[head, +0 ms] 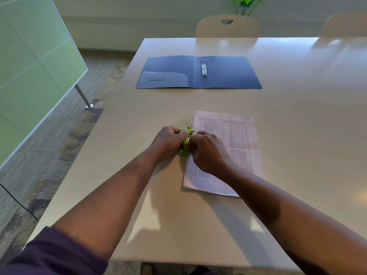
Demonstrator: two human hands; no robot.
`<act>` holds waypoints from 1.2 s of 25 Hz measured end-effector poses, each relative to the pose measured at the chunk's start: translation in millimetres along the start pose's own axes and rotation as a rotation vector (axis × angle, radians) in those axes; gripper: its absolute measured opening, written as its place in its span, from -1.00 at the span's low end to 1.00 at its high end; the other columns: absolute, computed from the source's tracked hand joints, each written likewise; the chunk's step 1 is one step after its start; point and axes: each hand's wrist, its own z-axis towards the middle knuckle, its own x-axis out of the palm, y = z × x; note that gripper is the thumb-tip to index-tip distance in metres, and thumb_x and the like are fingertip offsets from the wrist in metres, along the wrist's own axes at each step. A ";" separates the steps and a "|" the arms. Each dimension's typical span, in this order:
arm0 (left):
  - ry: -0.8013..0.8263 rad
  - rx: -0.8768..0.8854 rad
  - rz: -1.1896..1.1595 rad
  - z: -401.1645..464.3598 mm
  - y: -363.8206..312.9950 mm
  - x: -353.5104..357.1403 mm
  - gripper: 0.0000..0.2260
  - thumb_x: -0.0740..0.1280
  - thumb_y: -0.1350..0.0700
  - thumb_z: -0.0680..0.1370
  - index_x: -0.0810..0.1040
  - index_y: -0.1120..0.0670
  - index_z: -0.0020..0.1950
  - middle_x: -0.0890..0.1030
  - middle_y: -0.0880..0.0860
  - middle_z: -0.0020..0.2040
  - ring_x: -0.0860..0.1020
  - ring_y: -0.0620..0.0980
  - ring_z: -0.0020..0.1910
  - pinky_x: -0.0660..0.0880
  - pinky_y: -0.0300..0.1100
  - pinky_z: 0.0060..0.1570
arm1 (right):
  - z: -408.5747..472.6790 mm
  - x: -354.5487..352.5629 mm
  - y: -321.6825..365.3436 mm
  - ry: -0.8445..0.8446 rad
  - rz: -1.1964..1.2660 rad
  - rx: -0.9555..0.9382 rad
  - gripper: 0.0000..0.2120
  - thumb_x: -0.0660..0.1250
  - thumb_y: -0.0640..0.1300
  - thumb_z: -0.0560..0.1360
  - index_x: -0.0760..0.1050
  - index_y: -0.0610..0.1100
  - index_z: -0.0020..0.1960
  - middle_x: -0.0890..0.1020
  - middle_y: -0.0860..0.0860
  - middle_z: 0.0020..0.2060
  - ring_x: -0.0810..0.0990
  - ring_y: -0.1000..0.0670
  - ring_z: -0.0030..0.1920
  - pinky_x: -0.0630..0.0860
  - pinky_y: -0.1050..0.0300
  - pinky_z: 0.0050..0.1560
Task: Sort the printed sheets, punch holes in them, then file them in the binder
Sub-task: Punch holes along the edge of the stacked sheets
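Observation:
A stack of printed sheets (238, 135) with a table on top lies flat in the middle of the table. A small green hole punch (185, 142) sits on the stack's left edge. My left hand (168, 140) grips the punch from the left. My right hand (208, 151) rests on the sheets and pinches the punch from the right. Most of the punch is hidden by my fingers. Farther back lies the blue ring binder (228, 76), open flat, with its metal rings (204, 68) closed and no paper on them.
The pale table (297, 116) reaches to the right and back. Two beige chairs (228, 26) stand at its far side, with a green plant (246, 2) behind. The table's left edge drops to carpet beside a frosted green partition (29, 76) on a metal leg.

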 end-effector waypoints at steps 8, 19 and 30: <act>-0.007 0.034 0.042 4.1 3.6 0.3 -0.77 0.36 0.01 0.63 0.63 0.06 -0.18 0.55 -0.09 -0.42 0.48 -0.13 -0.45 0.45 -0.21 -0.31 | -5.0 1.5 -2.7 -0.017 -0.157 -0.214 -0.76 0.27 -0.44 0.34 0.55 -0.29 -0.02 0.61 -0.23 -0.10 0.59 -0.29 -0.08 0.55 -0.07 -0.12; 0.000 0.077 0.066 3.6 7.0 -0.4 -0.77 0.34 -0.03 0.64 0.65 0.07 -0.10 0.64 0.00 -0.23 0.58 -0.04 -0.24 0.57 -0.07 -0.14 | -10.9 19.1 -12.2 -0.150 0.174 -0.019 -0.93 0.34 -0.30 0.55 0.60 -0.21 -0.07 0.61 -0.11 -0.09 0.54 -0.09 -0.15 0.49 0.03 -0.19; -0.018 0.024 -0.046 0.9 8.0 0.8 -0.76 0.38 -0.05 0.63 0.66 0.12 0.02 0.67 0.05 -0.19 0.62 -0.04 -0.28 0.56 -0.15 -0.27 | -31.9 2.9 -9.5 -0.031 0.093 0.222 -0.66 0.40 0.10 0.48 0.54 -0.04 0.18 0.56 0.04 0.07 0.55 -0.01 0.00 0.55 0.04 -0.07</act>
